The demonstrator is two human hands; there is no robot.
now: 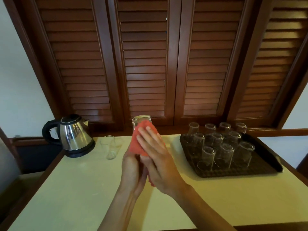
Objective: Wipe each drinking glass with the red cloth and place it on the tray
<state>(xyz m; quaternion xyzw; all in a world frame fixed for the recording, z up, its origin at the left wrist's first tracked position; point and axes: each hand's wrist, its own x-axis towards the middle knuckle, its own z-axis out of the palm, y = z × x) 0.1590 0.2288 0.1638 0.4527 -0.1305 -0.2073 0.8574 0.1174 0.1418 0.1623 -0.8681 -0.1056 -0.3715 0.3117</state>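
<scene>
A clear drinking glass is held up above the middle of the table, its thick base pointing away from me. My left hand grips its lower part from the left. The red cloth is wrapped over the glass, and my right hand presses it against the glass with straight fingers. A dark tray at the right holds several glasses standing upside down. Two more clear glasses stand upright on the table to the left of my hands.
A steel electric kettle with a black handle stands at the table's back left. Dark wooden louvred shutters run behind the cream table. The table's wooden edge runs along the front and sides.
</scene>
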